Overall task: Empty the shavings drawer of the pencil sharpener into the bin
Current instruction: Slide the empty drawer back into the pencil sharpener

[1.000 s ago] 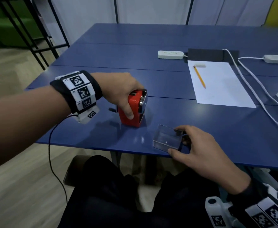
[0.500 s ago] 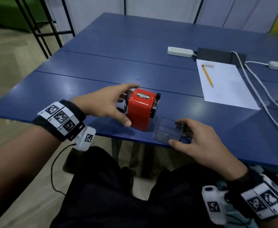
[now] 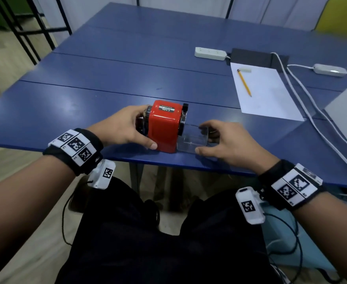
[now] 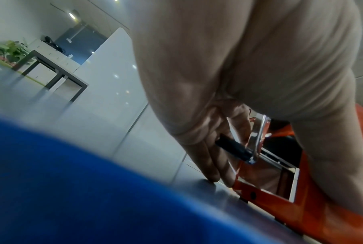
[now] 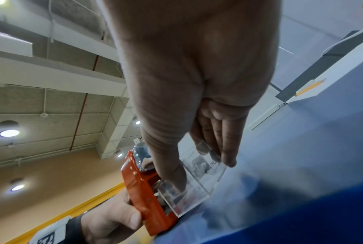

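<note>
The blue desk (image 3: 107, 78) carried every item, all of them towards its near edge and right side. A white sheet of paper (image 3: 269, 95) lay to the far right with a yellow pencil (image 3: 244, 83) on it.

Both forearms reached forward from the seated person, wrists low over the near edge. The left hand (image 3: 125, 128) gripped the red pencil sharpener (image 3: 164, 126) at its crank end, thumb on the near face and fingers over the far side. In the left wrist view the fingertips (image 4: 212, 175) reached down to the desk beside the black crank handle (image 4: 232, 148).

The right hand (image 3: 228, 140) held the clear shavings drawer (image 3: 193, 138), pinched between the thumb on the near wall and the fingers on the far wall. The drawer rested on the desk, touching the sharpener's right end. Its long axis ran left to right, in line with the sharpener's body.

Whether the drawer's end had entered the sharpener's slot could not be determined. Its contents were hard to make out through the clear walls. The bin was out of view.
</note>
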